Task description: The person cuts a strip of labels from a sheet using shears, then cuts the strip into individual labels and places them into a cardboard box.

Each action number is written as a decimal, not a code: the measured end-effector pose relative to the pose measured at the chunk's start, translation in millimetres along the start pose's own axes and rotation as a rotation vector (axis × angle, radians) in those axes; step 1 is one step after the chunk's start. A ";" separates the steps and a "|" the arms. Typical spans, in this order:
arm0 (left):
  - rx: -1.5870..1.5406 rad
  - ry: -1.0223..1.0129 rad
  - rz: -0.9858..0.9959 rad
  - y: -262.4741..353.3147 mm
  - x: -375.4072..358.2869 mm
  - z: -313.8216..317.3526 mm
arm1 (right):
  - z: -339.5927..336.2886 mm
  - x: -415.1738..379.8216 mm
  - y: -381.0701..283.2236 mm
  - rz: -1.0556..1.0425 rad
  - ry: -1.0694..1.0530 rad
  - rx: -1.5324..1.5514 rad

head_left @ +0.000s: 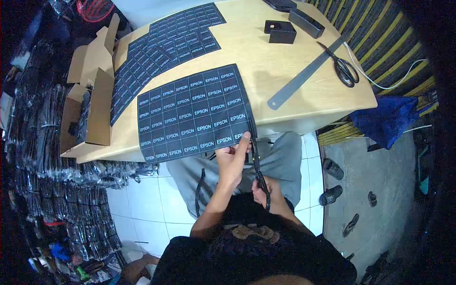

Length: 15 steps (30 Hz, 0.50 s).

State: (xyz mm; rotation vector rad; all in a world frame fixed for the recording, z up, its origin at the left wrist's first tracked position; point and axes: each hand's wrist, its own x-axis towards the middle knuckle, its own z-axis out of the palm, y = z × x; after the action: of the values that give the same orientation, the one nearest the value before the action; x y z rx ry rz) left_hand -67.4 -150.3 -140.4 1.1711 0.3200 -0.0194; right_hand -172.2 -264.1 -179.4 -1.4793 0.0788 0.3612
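Note:
A black sheet printed with a grid of EPSON labels (194,114) is pinched at its near right corner by my left hand (231,164), thumb on top. Part of the sheet rests over the table's near edge. My right hand (272,194) is closed around the handles of black scissors (258,166). Their blades point away from me along the sheet's right edge, close to my left thumb. Whether the blades are parted is hard to make out.
More EPSON sheets (183,35) lie overlapping at the back of the wooden table (266,71). An open cardboard box (102,114) stands left. To the right are a metal ruler (304,78), a second pair of scissors (343,69) and a black box (282,34). Bundled plastic-wrapped goods (47,137) fill the left side.

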 end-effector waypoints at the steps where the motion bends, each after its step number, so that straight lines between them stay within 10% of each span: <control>1: 0.009 -0.002 0.016 -0.7 -0.5 -0.7 | 1.3 0.6 -5.5 -0.049 -0.040 0.076; 15: -0.001 -0.077 0.011 -5.0 -7.5 -5.5 | -0.5 7.7 -13.9 0.016 -0.079 0.204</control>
State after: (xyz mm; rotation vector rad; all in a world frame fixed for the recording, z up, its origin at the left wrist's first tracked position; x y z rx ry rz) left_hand -76.7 -148.5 -144.9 1.1678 0.2453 -0.0543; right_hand -160.8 -263.8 -168.3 -1.2624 0.0620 0.4119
